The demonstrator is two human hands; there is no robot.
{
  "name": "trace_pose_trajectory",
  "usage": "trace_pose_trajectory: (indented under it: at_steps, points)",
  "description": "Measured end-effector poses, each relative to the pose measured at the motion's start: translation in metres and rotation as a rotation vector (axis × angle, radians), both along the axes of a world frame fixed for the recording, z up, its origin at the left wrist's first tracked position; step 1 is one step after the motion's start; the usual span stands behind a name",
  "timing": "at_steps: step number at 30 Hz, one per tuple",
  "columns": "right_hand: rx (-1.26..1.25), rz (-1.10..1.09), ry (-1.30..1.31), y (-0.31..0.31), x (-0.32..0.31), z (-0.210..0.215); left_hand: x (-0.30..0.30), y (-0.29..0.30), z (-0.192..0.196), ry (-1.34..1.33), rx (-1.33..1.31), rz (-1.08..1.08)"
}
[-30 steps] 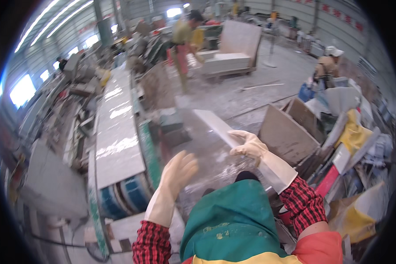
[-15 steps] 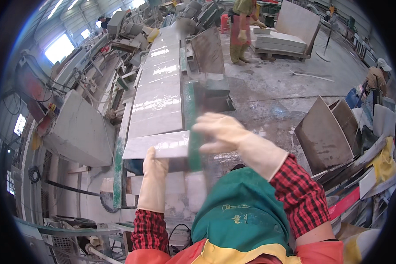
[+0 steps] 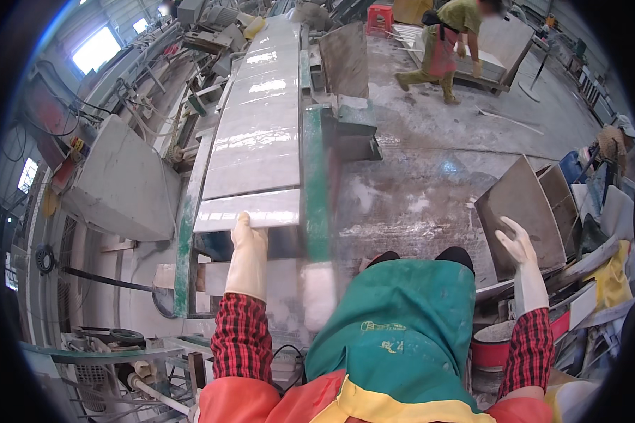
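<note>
My left hand (image 3: 247, 257), in a pale rubber glove, grips the near edge of a narrow white stone tile (image 3: 279, 209). Its thumb lies on the tile's wet, shiny top and its fingers are hidden beneath. The tile lies crosswise at the near end of a row of wet white stone slabs (image 3: 255, 151), close against the nearest one. Far from the tile, out to my right, my gloved right hand (image 3: 518, 247) is raised, fingers spread, holding nothing. In the picture it is in front of a brown stone panel (image 3: 518, 204).
Green rails (image 3: 317, 183) flank the slab row. A large grey-white block-shaped casing (image 3: 123, 187) stands at left. Below my right hand is a red-rimmed bucket (image 3: 490, 352). Farther off, a person (image 3: 444, 49) strides beside stacked slabs (image 3: 487, 65); a red stool (image 3: 380, 20) stands nearby.
My right hand has swung from the tile's right end far out to the right. My left hand keeps its hold on the tile. The distant person has moved right, from standing to a stride.
</note>
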State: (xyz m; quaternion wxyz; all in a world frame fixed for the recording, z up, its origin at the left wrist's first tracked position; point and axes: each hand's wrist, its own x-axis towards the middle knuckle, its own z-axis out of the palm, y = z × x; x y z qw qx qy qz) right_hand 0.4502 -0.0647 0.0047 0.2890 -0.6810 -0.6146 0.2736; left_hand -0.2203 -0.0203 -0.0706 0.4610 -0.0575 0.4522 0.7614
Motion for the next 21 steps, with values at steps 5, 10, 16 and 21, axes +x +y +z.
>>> trace_pose_trajectory:
  at_steps: [5,10,16,21]
  points:
    - [-0.042,-0.161,0.012,-0.044,0.053,-0.025,-0.003,0.016,0.009,-0.057,-0.046,0.028]
    - [-0.1,-0.254,0.069,-0.071,0.064,-0.044,-0.008,0.022,0.001,-0.105,-0.042,0.029]
    - [-0.124,-0.269,0.11,-0.089,0.058,-0.056,-0.012,0.022,0.004,-0.103,-0.1,-0.006]
    - [-0.088,-0.271,0.122,-0.099,0.069,-0.064,-0.002,0.015,0.022,0.025,-0.159,-0.074]
